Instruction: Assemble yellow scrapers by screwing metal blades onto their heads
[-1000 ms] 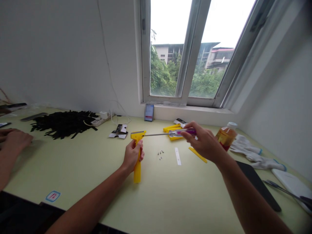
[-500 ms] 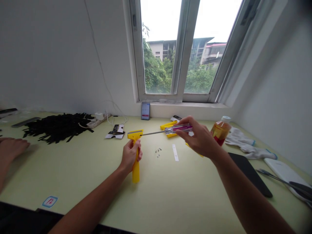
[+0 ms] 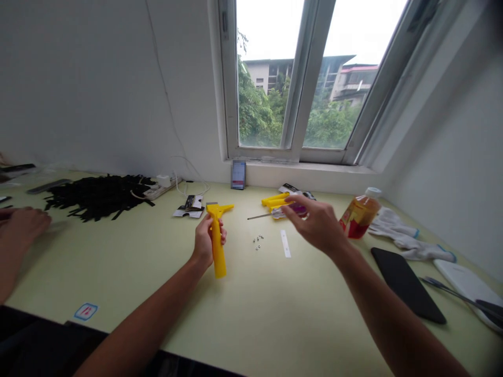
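**Left hand closed around scraper, right hand pinching screwdriver**

Left: fingers wrapped on the yellow handle, head up, butt end toward the near side. Right: thumb and fingers pressed on the screwdriver handle, shaft pointing left. Tip is apart from the scraper, between it and the yellow parts.

Room: bare table in front of both hands, near edge cutting across lower left. Small hardware sits loose between the hands, white strip just right of it. Bottle is close behind the right hand; black slab and gloves lie further right. Black card packs just left of the scraper head. Another person's hand at far left, well apart.

Hard to see: most of the screwdriver handle is behind the fingers, yellow parts partly covered too. Hardware too small to type. Other person's arm cut off by the frame.
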A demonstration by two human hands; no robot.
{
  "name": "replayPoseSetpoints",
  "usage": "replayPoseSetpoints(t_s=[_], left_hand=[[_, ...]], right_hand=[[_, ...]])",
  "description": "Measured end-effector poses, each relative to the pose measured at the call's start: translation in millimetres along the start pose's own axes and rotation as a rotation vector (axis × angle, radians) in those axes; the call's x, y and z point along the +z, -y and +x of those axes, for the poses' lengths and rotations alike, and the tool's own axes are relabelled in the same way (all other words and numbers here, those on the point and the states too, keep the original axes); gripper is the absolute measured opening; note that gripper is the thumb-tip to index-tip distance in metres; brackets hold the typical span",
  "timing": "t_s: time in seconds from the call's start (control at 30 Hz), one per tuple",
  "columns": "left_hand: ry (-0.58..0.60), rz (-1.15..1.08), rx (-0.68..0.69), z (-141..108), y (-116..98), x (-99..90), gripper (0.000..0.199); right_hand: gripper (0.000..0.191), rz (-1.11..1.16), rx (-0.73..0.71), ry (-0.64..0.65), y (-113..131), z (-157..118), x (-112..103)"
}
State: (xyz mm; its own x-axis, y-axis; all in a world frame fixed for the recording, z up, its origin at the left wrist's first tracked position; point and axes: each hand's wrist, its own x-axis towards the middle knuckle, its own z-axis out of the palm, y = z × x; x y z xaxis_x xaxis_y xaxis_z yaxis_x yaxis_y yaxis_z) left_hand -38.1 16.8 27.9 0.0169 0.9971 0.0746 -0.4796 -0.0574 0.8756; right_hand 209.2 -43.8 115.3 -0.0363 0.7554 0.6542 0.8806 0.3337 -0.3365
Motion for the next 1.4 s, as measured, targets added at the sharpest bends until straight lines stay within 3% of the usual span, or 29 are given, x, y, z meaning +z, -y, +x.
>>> replayPoseSetpoints(t_s=[0.13, 0.27, 0.4, 0.6, 0.73, 0.97, 1.4], left_hand=[[0.048, -0.004, 0.002, -2.9, 0.4, 1.0, 0.015], [0.062, 0.046, -0.002, -4.9, 0.2, 3.4, 0.034], [0.04, 0.087, -0.005, -3.9, 2.2, 3.3, 0.041], [0.076, 0.149, -0.038, -6.6, 13.4, 5.5, 0.036], [0.085, 0.153, -0.125, -11.0, 22.6, 6.3, 0.03], [0.122, 0.204, -0.114, -16.3, 26.6, 10.3, 0.028], [0.115, 0.207, -0.051, -15.5, 36.2, 10.1, 0.031]], right_hand=[[0.027, -0.262, -0.113, 0.257, 38.6, -28.5, 48.2], [0.023, -0.3, -0.071, 0.493, 72.2, -65.5, 87.4], [0.036, -0.237, -0.016, 0.684, 67.9, -72.1, 98.8], [0.013, -0.073, 0.042, 0.571, 2.4, -35.5, 96.9], [0.01, -0.038, 0.055, 0.579, -23.4, -32.7, 107.1], [0.014, -0.022, 0.093, 0.579, -27.2, -36.5, 123.2], [0.019, 0.044, 0.009, 0.533, -34.2, -35.4, 118.9]])
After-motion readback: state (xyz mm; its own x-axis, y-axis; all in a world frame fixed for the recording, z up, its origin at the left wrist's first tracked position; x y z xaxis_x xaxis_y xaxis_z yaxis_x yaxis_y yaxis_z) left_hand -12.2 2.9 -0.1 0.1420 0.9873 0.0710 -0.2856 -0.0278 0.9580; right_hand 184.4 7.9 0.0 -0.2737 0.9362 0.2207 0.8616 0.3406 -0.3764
